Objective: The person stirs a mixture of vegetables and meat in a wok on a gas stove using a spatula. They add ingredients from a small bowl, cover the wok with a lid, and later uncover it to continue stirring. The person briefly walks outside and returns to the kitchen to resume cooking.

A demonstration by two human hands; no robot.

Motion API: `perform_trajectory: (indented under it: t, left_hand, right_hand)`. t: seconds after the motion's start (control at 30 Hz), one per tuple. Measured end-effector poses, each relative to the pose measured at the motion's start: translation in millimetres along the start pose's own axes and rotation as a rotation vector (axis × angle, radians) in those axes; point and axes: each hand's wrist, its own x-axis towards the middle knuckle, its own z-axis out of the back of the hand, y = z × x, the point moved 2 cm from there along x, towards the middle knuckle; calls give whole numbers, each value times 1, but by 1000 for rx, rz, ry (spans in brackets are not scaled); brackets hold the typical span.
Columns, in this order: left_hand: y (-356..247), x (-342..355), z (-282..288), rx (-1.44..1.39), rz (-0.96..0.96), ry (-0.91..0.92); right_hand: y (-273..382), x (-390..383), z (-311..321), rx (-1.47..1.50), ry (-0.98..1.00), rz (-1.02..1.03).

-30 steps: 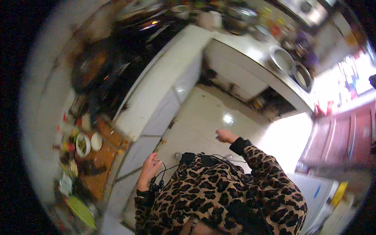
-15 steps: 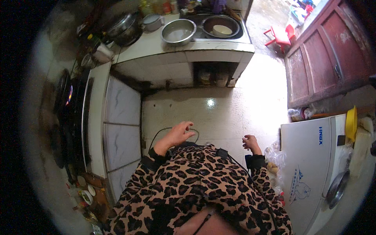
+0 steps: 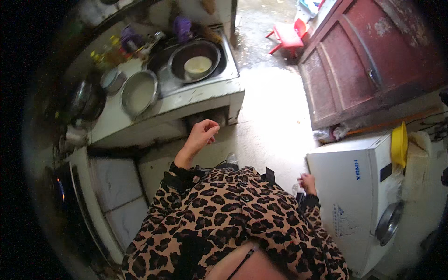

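My left hand [image 3: 199, 139] hangs in the air in front of my body, fingers loosely bent, nothing in it. It is nearest the front of the tiled counter [image 3: 186, 103]. On that counter sits a steel basin [image 3: 139, 93] with cloudy liquid. A dark basin [image 3: 175, 65] stands in the metal sink [image 3: 165, 84], and inside it is a pale bowl [image 3: 198, 66]. Low at my right side, beside the white refrigerator [image 3: 333, 186], my right hand [image 3: 307, 183] is slightly blurred, its fingers loosely curled and apart, holding nothing visible.
A reddish wooden door [image 3: 345, 70] stands open on the right, by a bright doorway with a red chair [image 3: 288, 37] beyond. A burner flame [image 3: 61, 190] glows at left. A yellow basin [image 3: 398, 144] and a metal lid-like dish [image 3: 389, 224] are by the refrigerator.
My view has turned to the right, so counter and stove shift left and the doorway comes to the middle. My left hand is raised higher, its fingers more bent; my right hand hangs nearer the refrigerator.
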Motion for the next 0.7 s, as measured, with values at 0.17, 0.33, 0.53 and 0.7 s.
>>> perform_trajectory:
  t: [0.17,0.33,0.53,0.7]
  left_hand:
    - [-56,142,-83,125,-27,374]
    - [-69,271,-171,112,-38,486]
    - [-112,427,-256,218,41,581]
    - [-189,535,-260,90,34,412]
  right_hand:
    - [-40,-15,83,333,-378,-220]
    - [-55,1,81,316,-292,-415]
    - [47,151,99,391,-305,-370]
    - [252,343,154,266,-378,-183]
